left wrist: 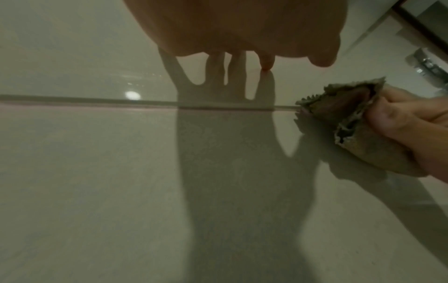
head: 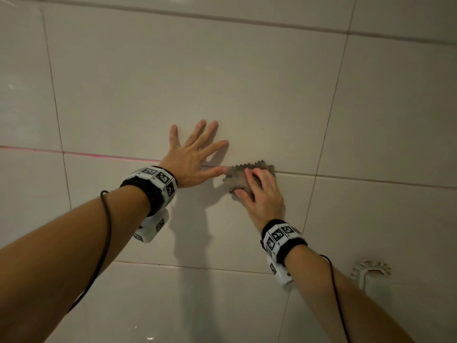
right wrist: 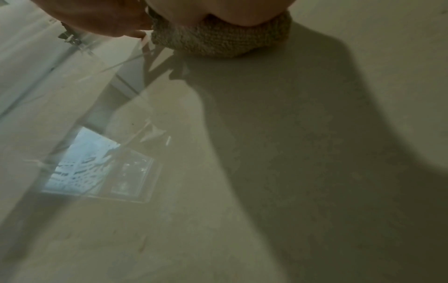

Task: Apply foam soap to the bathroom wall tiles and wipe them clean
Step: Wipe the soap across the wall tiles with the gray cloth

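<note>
Forearms: both reach forward and up to the wall, each with a marker-covered wristband [head: 158, 180] and a cable, so the hands can work on the vertical surface.
Right hand [head: 262, 194]: its fingers curl over a folded grey-brown cloth [head: 249, 174] and pinch it against the wall; bunching it gives a firm pad to scrub with.
Cloth: it sits on the horizontal grout line [head: 371, 180], zigzag edge pointing up; the left wrist view shows its layers folded over the fingertips [left wrist: 385, 116], probably so a thick wad meets the tile.
Left hand [head: 191, 157]: spread with straight fingers, holding nothing, just beside the cloth, the thumb tip close to or touching its edge. The head view suggests it lies flat on the tile, likely as a brace, though the left wrist view leaves actual contact unclear.
Wall tiles [head: 197, 78]: large, pale and glossy; no foam is visible on them, so this looks like the wiping stage rather than soaping.
Plastic fitting [head: 371, 272]: a white holder fixed lower right on the wall, well apart from both hands.
</note>
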Demonstrator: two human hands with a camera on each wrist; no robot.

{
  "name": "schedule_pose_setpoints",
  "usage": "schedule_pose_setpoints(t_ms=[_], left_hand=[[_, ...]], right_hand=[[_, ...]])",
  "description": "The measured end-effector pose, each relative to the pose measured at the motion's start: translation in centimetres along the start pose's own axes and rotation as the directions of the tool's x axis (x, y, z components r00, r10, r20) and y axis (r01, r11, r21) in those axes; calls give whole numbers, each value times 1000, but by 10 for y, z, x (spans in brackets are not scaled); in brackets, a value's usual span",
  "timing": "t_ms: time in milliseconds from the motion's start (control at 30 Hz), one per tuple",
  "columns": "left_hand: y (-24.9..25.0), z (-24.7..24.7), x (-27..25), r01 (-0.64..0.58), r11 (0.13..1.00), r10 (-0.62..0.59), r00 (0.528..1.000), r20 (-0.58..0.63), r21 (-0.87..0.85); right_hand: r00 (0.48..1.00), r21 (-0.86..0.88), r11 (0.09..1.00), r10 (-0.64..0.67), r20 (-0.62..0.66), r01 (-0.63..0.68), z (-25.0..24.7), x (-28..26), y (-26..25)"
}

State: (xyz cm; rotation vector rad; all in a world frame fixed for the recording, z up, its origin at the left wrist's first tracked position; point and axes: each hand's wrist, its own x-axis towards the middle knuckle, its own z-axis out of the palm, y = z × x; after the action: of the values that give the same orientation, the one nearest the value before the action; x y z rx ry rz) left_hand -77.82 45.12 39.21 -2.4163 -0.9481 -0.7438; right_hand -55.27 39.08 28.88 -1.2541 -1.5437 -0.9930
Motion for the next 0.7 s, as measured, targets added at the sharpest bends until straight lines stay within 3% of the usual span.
schedule_pose_setpoints(t_ms=[367, 700], left_hand=[[-46, -1, -20, 111, 994, -111, 994, -4, 12], [-78, 6, -30, 80, 993, -76, 996, -51, 89]], right_hand=[[997, 39, 996, 77, 16, -77, 10, 5, -24], [997, 20, 997, 74, -26, -74, 20, 10, -45]])
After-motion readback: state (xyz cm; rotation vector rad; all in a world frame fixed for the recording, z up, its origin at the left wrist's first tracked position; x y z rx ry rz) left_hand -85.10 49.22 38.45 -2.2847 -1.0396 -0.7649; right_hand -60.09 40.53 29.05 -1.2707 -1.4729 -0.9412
